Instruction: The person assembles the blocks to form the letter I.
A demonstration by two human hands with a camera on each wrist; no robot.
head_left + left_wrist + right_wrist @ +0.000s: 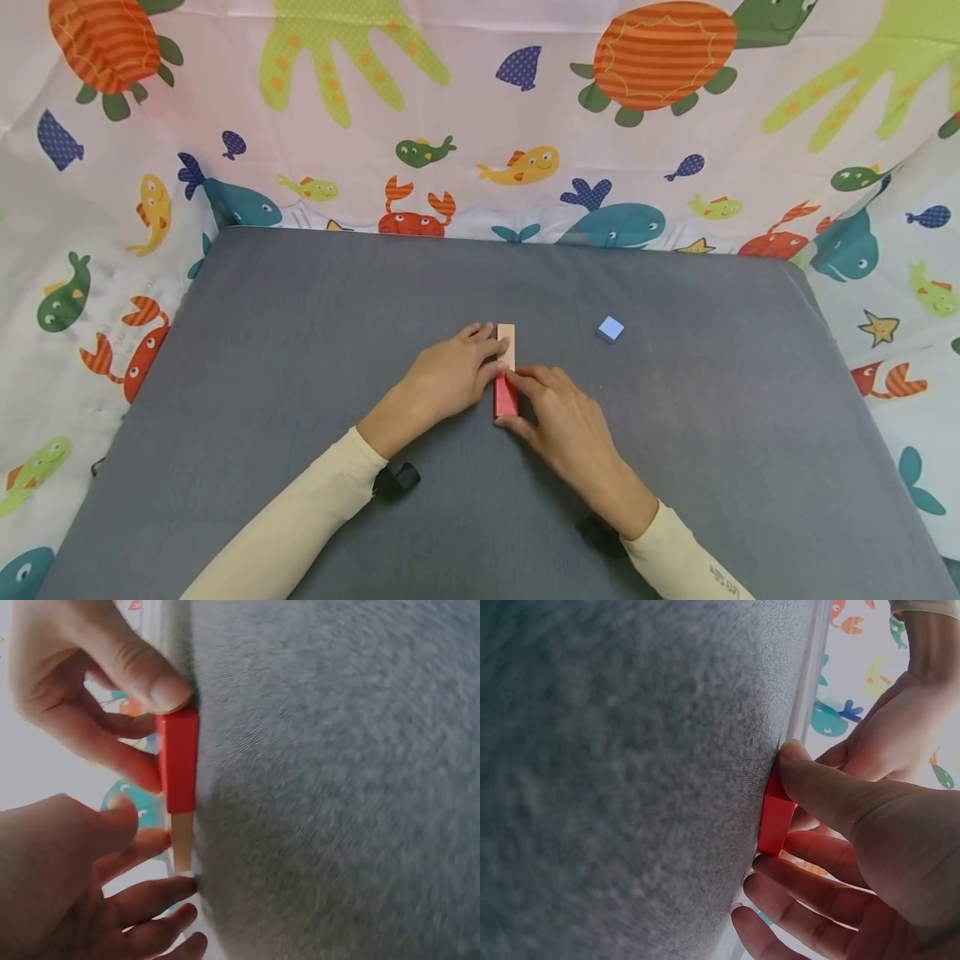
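Red block (507, 403), pinched in the right hand (564, 421), points lengthwise toward the table's (285, 317) far edge, meeting a pale wooden block (506, 331) the left hand (446, 375) touches, grip unclear.

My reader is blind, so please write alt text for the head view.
A person's right hand pinches a red block on a grey table; the left hand touches a pale block in line beyond it. A blue block lies to the right, and a sea-animal cloth hangs behind.

I see room to pass on table (285, 333) left of left hand (453, 371); blue block (611, 329) obstructs beyond right hand (566, 421); printed cloth (465, 108) walls the back.
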